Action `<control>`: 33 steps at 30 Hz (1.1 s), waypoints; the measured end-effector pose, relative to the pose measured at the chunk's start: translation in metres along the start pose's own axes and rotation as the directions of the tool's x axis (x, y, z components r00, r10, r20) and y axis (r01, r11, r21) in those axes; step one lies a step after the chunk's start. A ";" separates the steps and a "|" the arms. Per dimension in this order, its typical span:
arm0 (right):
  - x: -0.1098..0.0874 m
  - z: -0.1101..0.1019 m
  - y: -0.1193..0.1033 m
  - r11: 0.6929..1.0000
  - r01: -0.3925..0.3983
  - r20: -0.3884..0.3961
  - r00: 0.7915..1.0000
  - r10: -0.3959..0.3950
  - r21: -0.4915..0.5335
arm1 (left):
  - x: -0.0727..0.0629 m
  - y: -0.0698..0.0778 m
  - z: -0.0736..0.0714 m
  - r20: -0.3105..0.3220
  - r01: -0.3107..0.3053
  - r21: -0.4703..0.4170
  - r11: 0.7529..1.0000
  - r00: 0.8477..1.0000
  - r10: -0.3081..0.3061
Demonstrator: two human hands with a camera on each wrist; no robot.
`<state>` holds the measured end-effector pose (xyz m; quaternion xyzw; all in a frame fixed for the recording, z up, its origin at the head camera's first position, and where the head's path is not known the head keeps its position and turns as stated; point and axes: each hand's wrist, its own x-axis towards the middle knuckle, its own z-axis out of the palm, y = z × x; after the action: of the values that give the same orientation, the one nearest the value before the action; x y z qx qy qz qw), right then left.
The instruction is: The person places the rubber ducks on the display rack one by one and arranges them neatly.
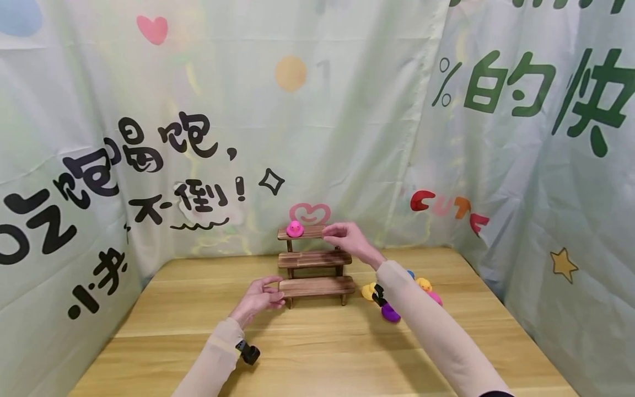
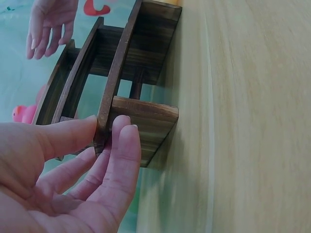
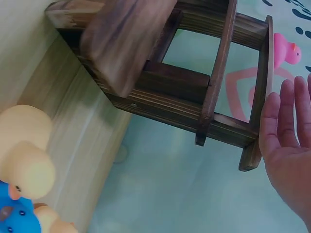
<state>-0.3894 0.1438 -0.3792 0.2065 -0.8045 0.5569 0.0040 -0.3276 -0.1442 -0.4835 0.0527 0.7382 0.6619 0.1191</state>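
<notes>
A dark wooden three-tier stand (image 1: 317,285) stands on the table near the back curtain. On the left part of its top tier sits a pink rubber duck (image 1: 295,229). My left hand (image 1: 259,298) pinches the left end of the bottom tier, thumb above and fingers below, as the left wrist view shows with the stand's board (image 2: 114,82) between them. At the right end of the top tier is my right hand (image 1: 349,240). In the right wrist view its fingers (image 3: 286,114) are extended alongside that tier's edge, holding nothing.
Right of the stand, partly behind my right forearm, lie several rubber ducks, among them a yellow one (image 1: 368,291), a purple one (image 1: 391,314) and a pink one (image 1: 435,298). Printed curtains (image 1: 347,138) enclose the wooden table (image 1: 307,353) at the back and sides.
</notes>
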 end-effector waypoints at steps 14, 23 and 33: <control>-0.037 -0.017 0.017 0.999 0.008 0.069 0.998 -0.005 -0.045 | 0.003 0.003 0.001 0.013 0.000 0.012 1.000 1.000 0.000; -0.053 -0.019 0.024 0.999 0.001 0.103 0.995 0.003 -0.043 | 0.000 0.004 -0.001 0.001 0.009 0.003 1.000 1.000 -0.009; -0.070 -0.034 0.037 0.998 -0.023 0.127 0.991 0.031 -0.062 | 0.000 0.003 -0.002 0.015 0.002 0.001 1.000 1.000 -0.002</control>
<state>-0.3459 0.2084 -0.4163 0.2304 -0.8223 0.5180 -0.0488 -0.3287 -0.1453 -0.4806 0.0568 0.7378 0.6609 0.1252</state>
